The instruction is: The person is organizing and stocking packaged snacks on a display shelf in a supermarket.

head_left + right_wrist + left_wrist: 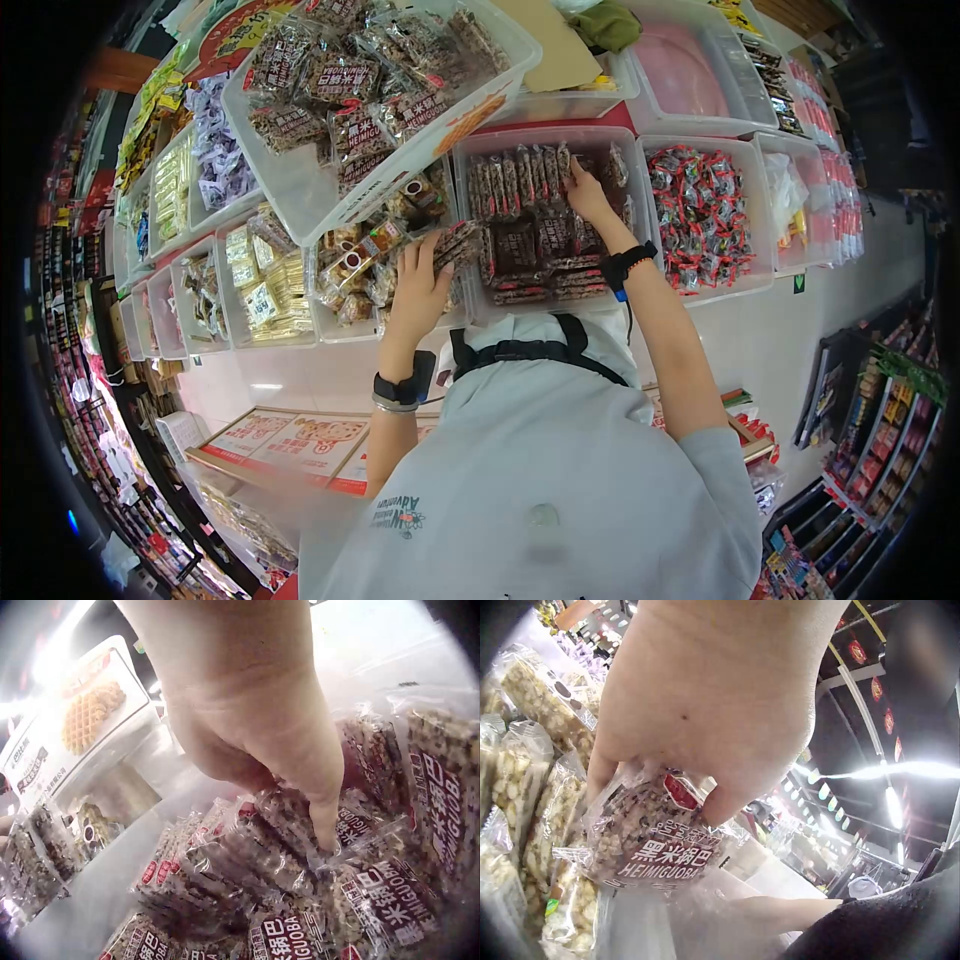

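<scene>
My left hand [423, 280] grips clear-wrapped black rice cracker packs [656, 844], labelled HEIMIGUOBA, above a bin of mixed snacks [350, 285]. Into the neighbouring clear plastic bin [640, 215] reaches my right hand [590, 195], its thumb and fingers around a cracker pack [289, 825] at the end of an upright row. That row of packs [515, 180] stands on edge along the bin's far side. More of the same packs [386, 900] lie flat or on edge nearer my body. Part of the right fingertips is hidden among the wrappers.
A large tilted tub [400, 160] of loose cracker packs rests over the bins at upper left. Red-and-black wrapped snacks [700, 215] fill the bin on the right. Pale yellow packs [265, 290] sit further left. Red-and-white cartons [290, 435] stand low behind my left arm.
</scene>
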The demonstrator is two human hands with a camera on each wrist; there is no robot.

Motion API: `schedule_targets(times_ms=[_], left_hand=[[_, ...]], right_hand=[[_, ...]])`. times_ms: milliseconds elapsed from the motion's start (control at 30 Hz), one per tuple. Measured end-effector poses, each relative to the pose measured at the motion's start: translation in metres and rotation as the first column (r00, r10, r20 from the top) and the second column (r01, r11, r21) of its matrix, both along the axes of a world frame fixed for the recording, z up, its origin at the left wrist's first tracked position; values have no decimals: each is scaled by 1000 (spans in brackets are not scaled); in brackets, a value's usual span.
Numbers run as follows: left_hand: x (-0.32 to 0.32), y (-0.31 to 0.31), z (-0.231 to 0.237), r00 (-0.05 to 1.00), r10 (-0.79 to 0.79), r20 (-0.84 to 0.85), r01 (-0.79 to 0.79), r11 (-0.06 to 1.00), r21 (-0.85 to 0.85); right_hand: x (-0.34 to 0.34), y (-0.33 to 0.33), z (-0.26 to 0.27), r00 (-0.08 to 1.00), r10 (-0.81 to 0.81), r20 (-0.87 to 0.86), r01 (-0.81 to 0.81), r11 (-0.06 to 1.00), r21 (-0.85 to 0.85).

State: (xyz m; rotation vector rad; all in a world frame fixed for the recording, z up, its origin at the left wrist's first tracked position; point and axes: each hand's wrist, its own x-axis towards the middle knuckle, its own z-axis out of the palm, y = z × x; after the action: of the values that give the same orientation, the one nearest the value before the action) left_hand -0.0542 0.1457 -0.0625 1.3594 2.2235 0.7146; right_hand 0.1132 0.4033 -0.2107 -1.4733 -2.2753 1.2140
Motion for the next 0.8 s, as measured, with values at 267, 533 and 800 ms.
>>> schedule_targets(times_ms=[267, 533, 800], left_hand=[[0, -1, 0, 1000, -2, 6, 2, 1000, 11], [0, 0, 0, 1000, 1, 2, -1, 1000, 27], [1, -1, 1, 1000, -4, 3, 4, 1000, 27]], right_hand=[[5, -10, -3, 996, -91, -9, 87, 917, 388], [-22, -83, 140, 766, 491, -415, -380, 866, 325], [-39, -126, 128, 683, 702, -204, -553, 679, 483]])
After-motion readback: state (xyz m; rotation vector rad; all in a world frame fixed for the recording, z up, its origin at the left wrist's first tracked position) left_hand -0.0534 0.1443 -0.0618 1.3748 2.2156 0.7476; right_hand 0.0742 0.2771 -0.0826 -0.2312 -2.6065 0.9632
